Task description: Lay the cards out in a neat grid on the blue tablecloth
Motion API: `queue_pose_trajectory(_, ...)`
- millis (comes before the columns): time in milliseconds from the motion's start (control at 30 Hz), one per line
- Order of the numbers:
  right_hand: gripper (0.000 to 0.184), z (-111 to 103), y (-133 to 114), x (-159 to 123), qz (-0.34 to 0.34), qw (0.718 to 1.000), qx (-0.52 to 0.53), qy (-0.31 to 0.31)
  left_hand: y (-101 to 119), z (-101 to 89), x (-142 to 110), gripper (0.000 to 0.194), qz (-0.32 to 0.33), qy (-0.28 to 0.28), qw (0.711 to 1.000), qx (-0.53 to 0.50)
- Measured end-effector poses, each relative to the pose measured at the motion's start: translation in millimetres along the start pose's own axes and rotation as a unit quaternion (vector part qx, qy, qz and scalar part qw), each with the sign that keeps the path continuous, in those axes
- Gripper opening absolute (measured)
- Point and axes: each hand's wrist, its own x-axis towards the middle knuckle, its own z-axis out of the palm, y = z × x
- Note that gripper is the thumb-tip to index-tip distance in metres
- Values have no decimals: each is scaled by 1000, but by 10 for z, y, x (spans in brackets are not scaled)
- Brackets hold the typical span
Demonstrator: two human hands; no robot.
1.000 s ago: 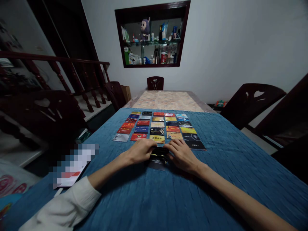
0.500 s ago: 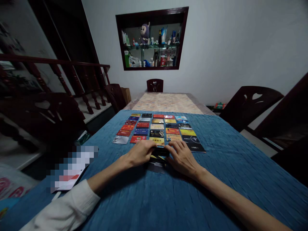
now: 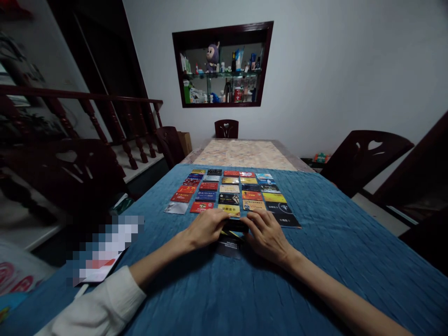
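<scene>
My left hand (image 3: pixel 209 227) and my right hand (image 3: pixel 265 232) grip the two ends of a dark, flat piece (image 3: pixel 236 225) that looks like a black card. Fingers of both hands are closed around it, hiding its ends. Just below it, a black card (image 3: pixel 229 247) with small white print and a yellow stripe lies on the cloth. Beyond my fingers, several cards are laid out in columns. Nearest are a yellow card (image 3: pixel 229 210), a red card (image 3: pixel 202 206) and a larger black card (image 3: pixel 287 220).
A blue cloth (image 3: pixel 336 261) covers the near part of the table. To the left lies a tablet-like device (image 3: pixel 105 268), partly blurred out, with a white cable (image 3: pixel 81 290). Dark wooden chairs (image 3: pixel 364 156) stand around the table, and a wall cabinet (image 3: pixel 224 65) is behind.
The camera has tilted slightly, so the whole scene sits a little lower. Both hands keep hold of the black card, and the laid-out cards have stayed in place.
</scene>
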Motion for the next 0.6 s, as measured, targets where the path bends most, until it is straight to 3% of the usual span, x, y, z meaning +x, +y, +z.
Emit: queue_pose_trajectory(600,40,-56,49,41,21,1000,4,1,21,61,-7,34,34,32,990,130)
